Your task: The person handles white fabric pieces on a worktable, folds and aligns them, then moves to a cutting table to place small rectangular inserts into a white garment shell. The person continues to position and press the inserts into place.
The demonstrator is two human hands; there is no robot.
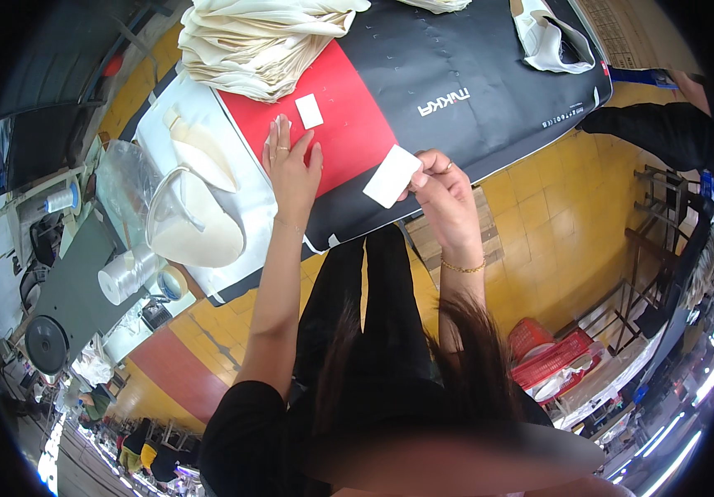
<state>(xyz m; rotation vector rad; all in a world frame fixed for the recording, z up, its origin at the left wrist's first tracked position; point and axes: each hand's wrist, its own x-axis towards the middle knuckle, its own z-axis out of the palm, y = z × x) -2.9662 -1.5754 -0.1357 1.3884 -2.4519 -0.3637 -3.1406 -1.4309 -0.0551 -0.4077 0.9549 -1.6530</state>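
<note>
My right hand (pixel 450 203) pinches a white rectangular card (pixel 391 177) between thumb and fingers, held up just off the table's near edge. My left hand (pixel 294 170) lies on a red sheet (pixel 353 124) with its fingers spread. A bit of white shows at its fingertips, too small to make out. Just beyond those fingers a small white rectangular piece (pixel 309 111) rests flat on the red sheet. A tall stack of cream fabric pieces (pixel 266 45) stands at the sheet's far edge.
Cream cup-shaped fabric pieces (pixel 195 219) lie on the white surface at left, near a clear plastic bag (pixel 125 178) and a white thread spool (pixel 129 273). A white fabric piece (pixel 543 41) sits far right on the black mat (pixel 431 66). Red baskets (pixel 551 356) stand lower right.
</note>
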